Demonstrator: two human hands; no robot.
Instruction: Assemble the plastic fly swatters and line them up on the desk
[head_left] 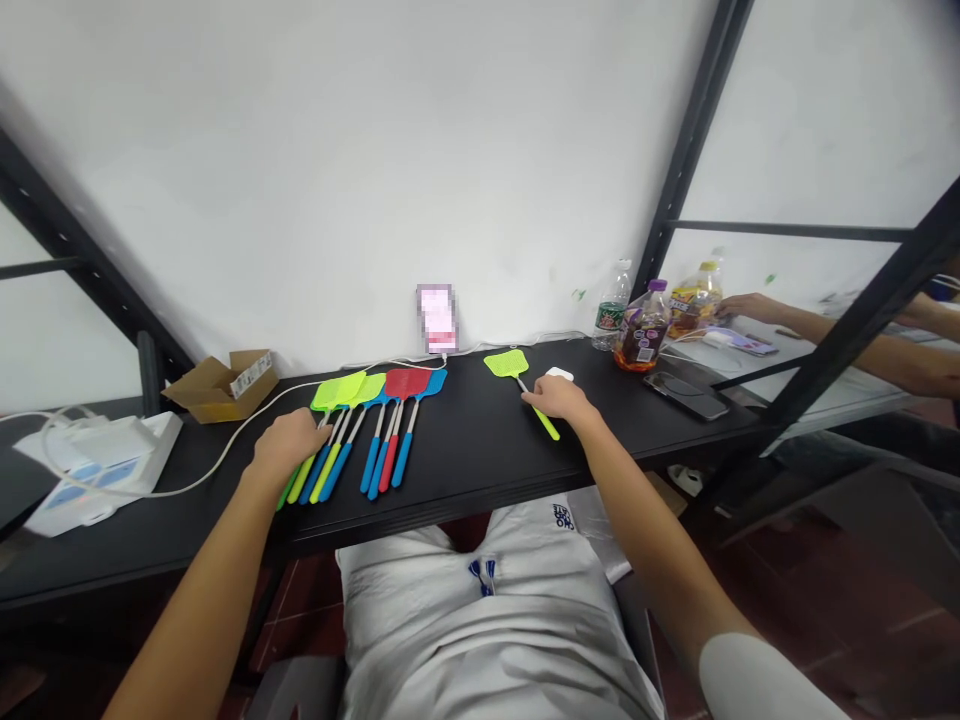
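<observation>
The left hand (pixel 289 438), left of centre in the frame, is partly closed over the shafts at the left end of a row of fly swatters (pixel 397 384); whether it grips one cannot be told. The right hand (pixel 559 397), right of centre, is closed around the lone lime swatter (pixel 507 364) near the top of its handle.

Largest is the pale wall (pixel 360 180) filling the upper frame, then the black desk (pixel 480 430) crossing the middle. At lower centre are white trousers (pixel 420 600) with a dark blue drawstring. The row lies left of centre on the desk, heads toward the wall, some overlapping: lime heads at left, red and blue at right; handles green, lime, blue and red.

At the left edge sits a white device (pixel 142 452) with cables, and right of it an open cardboard box (pixel 225 388). Right of the right hand, a dark drink bottle with a purple cap (pixel 643 330) stands beside a clear bottle (pixel 611 308). The lone lime swatter lies apart from the row, head up and left. A lit phone (pixel 437 320) leans against the wall at centre; a dark phone (pixel 685 395) lies flat at right. Smallest, a white item (pixel 559 373) shows just beyond the right hand.
</observation>
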